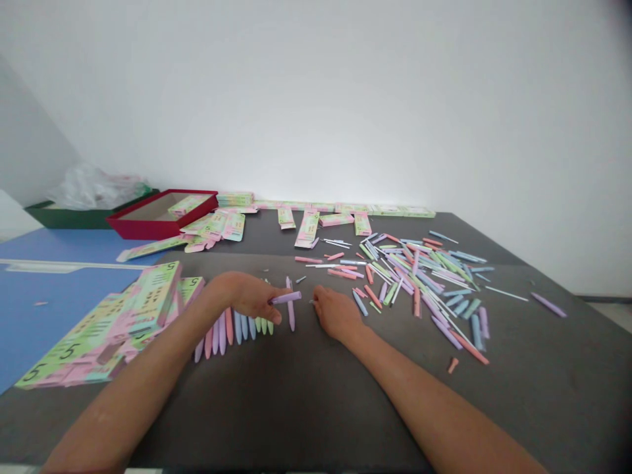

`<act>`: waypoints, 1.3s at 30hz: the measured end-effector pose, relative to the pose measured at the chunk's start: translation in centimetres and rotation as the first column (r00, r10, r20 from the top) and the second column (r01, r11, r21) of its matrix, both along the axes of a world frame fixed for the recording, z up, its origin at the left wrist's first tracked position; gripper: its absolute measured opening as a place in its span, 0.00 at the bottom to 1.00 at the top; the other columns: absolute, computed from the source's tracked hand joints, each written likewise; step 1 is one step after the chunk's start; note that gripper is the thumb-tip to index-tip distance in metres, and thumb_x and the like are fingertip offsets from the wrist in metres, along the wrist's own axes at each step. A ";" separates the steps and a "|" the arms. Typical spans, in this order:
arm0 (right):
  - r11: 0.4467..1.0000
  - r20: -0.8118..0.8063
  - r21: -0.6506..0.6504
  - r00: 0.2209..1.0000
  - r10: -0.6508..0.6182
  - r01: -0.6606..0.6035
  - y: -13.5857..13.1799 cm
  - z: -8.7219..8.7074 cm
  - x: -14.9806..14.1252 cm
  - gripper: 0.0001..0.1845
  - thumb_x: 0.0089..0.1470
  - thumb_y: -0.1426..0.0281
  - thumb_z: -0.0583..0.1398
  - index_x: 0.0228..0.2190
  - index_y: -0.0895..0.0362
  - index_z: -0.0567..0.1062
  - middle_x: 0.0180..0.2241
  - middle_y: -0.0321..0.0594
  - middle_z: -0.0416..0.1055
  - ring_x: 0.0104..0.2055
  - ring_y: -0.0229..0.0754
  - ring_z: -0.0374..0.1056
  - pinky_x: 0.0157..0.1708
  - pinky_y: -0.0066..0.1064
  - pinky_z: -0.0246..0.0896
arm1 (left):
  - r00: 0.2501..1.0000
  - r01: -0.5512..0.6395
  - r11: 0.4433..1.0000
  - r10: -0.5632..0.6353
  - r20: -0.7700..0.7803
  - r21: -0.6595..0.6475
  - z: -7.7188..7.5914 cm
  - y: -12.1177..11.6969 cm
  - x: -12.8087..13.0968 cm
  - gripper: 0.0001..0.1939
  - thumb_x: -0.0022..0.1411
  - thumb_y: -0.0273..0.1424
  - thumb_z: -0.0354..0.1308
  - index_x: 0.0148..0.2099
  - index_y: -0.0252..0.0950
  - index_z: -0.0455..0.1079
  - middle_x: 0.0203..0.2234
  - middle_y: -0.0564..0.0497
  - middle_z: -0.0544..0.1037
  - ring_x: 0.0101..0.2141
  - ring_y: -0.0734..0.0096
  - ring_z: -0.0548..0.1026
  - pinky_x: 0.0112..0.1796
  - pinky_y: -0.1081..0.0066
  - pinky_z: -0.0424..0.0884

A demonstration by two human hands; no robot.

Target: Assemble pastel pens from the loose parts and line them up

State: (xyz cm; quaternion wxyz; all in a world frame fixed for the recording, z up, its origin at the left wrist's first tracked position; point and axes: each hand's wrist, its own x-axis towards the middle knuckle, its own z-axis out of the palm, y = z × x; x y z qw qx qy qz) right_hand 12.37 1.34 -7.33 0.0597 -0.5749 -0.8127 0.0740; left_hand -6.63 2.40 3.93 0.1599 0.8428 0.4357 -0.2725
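Purple pen barrel (292,297) pointed toward the right hand (336,312).
Left hand (251,297) clamped it between fingers; right fingers curled, grip unclear.

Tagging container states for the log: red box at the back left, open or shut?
Open: the red box has no lid on, and its pale inside shows, with a printed carton in it.

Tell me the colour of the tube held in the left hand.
The tube is light purple, seen in the head view.
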 end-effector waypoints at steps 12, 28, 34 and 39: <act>0.996 -0.021 -0.005 0.996 -0.092 0.092 0.8 -0.2 2.9 0.12 0.59 0.64 0.49 0.44 0.53 0.66 0.42 0.42 0.73 0.43 0.48 0.69 0.36 0.33 0.57 | 0.997 -0.079 0.996 0.080 -0.011 0.028 1.3 0.2 -1.8 0.34 0.61 0.43 0.49 0.65 0.35 0.50 0.45 0.41 0.76 0.41 0.56 0.74 0.37 0.68 0.66; 0.970 -0.020 0.080 0.973 -0.228 0.229 3.3 0.6 3.7 0.18 0.60 0.66 0.45 0.51 0.54 0.63 0.43 0.48 0.73 0.43 0.47 0.70 0.38 0.34 0.58 | 0.998 -0.056 0.998 0.056 -0.002 0.025 1.0 0.2 -1.9 0.34 0.61 0.43 0.49 0.66 0.35 0.49 0.44 0.40 0.77 0.39 0.56 0.74 0.33 0.70 0.65; 0.983 0.048 0.047 0.983 -0.180 0.178 7.1 0.7 7.4 0.17 0.59 0.62 0.50 0.46 0.53 0.69 0.42 0.46 0.74 0.44 0.50 0.69 0.37 0.34 0.57 | 0.999 -0.026 0.999 0.024 -0.041 -0.028 0.7 0.1 -1.2 0.32 0.61 0.42 0.49 0.65 0.37 0.52 0.40 0.42 0.78 0.36 0.58 0.75 0.30 0.70 0.64; 0.991 0.055 0.054 0.990 -0.129 0.126 6.1 0.1 8.6 0.16 0.59 0.66 0.50 0.48 0.51 0.68 0.42 0.44 0.74 0.43 0.47 0.68 0.36 0.32 0.55 | 0.999 -0.020 1.000 0.020 -0.038 -0.012 0.9 0.2 -1.2 0.31 0.62 0.42 0.48 0.65 0.36 0.52 0.38 0.41 0.79 0.33 0.59 0.75 0.28 0.70 0.63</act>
